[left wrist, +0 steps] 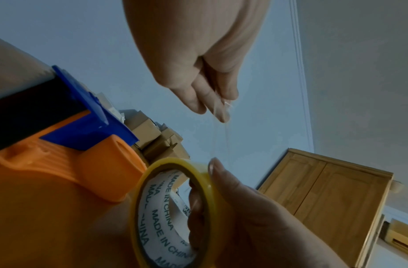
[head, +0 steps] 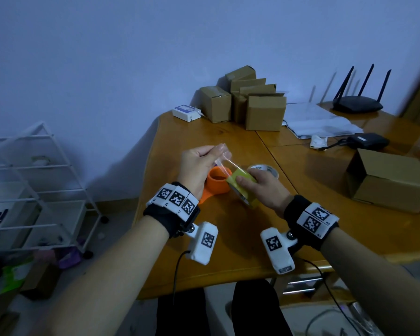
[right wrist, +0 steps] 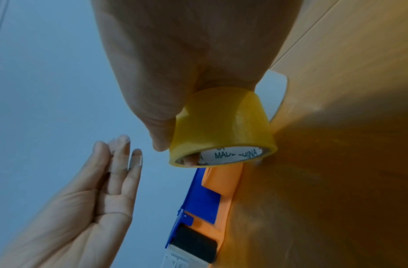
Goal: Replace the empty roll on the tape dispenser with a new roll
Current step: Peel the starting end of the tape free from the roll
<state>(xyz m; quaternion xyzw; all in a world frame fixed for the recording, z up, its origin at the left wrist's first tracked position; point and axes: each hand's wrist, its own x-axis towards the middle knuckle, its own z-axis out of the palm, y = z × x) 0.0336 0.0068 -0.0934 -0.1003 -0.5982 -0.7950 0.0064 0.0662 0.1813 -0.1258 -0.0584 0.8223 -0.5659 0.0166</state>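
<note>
Up at left, the left hand (head: 199, 163) pinches the loose tape end (head: 224, 159), stretching it clear. Below, the orange dispenser (head: 216, 183) waits on the table (head: 228, 238). Rightward, the right hand (head: 264, 187) grips the yellow roll (head: 243, 181), steadying it, probably for loading.

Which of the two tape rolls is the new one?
The yellow roll gripped by the right hand; the bare white core lies on the table behind it.

Wooden table (head: 204, 137) under cardboard boxes (head: 264, 112), router (head: 357, 105), papers (head: 318, 122), perhaps dispenser (head: 216, 183).
</note>
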